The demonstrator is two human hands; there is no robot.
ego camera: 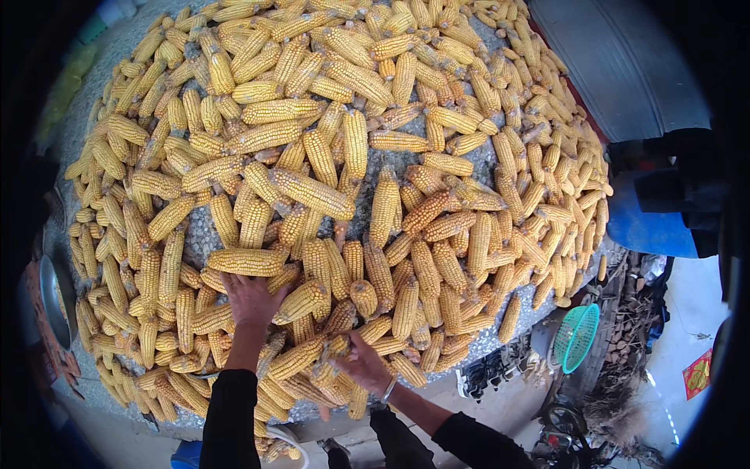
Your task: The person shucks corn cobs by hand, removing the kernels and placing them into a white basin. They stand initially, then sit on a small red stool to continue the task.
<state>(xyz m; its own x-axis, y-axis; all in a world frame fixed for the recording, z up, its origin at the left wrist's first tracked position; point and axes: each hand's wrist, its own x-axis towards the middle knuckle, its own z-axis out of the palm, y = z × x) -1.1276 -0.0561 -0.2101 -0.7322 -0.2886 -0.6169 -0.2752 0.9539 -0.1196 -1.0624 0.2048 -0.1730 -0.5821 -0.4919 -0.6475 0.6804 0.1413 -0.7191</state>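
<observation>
Husked yellow corn cobs point(404, 311) lie in a broad, loose heap in front of me. My left hand point(253, 300) reaches into the near left part of the heap, thumb spread. Its fingertips touch the lower side of a long cob point(246, 262) lying crosswise. Just right of the thumb is another cob point(300, 302). Lower and to the right, my right hand point(364, 364), with a pale band at the wrist, has its fingers closed around a cob with greyish, moldy-looking patches point(326, 364). The held cob is partly blurred against the cobs beneath.
Speckled grey stone point(202, 234) shows between the cobs. A metal basin point(55, 302) stands at the left edge. To the right are a blue container point(644, 217), a green plastic basket point(577, 338) and piled firewood point(627, 340). Part of a blue bucket point(186, 455) shows below.
</observation>
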